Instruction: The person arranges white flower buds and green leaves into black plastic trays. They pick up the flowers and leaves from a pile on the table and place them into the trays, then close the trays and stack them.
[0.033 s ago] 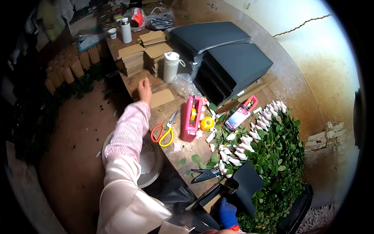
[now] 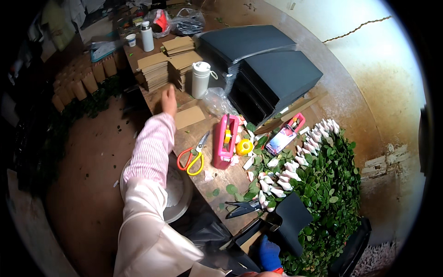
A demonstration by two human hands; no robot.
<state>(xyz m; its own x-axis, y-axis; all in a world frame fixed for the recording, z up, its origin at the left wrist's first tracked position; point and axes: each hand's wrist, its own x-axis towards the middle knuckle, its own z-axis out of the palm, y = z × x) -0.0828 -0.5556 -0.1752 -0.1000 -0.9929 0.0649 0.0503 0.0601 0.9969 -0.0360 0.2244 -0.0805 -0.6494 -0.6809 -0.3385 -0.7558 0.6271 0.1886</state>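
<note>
We have our bare left hand (image 2: pixel 169 101) stretched out over the brown wooden bench (image 2: pixel 188 139), its outline narrow with the fingers close together; we cannot tell whether it grips anything. Just beside it, to its right, lies a flat rectangular piece of tan cardboard (image 2: pixel 190 117), and beyond it stand stacks of folded tan cardboard (image 2: pixel 156 74) and a white lidded bottle with a carrying loop (image 2: pixel 200 82). Our right hand (image 2: pixel 269 255), in a blue knitted glove, is at the near right edge of an open black box with a tan inside (image 2: pixel 253 228), at the bench's near edge; its fingers are partly hidden, so we cannot tell whether they hold the box. Between our hands lie scissors with one red and one yellow handle (image 2: pixel 199 148), beside an upright pink plastic tape dispenser (image 2: pixel 222 154). To the right spreads a heap of green-leaved stems with white-wrapped heads (image 2: pixel 325 198).
</note>
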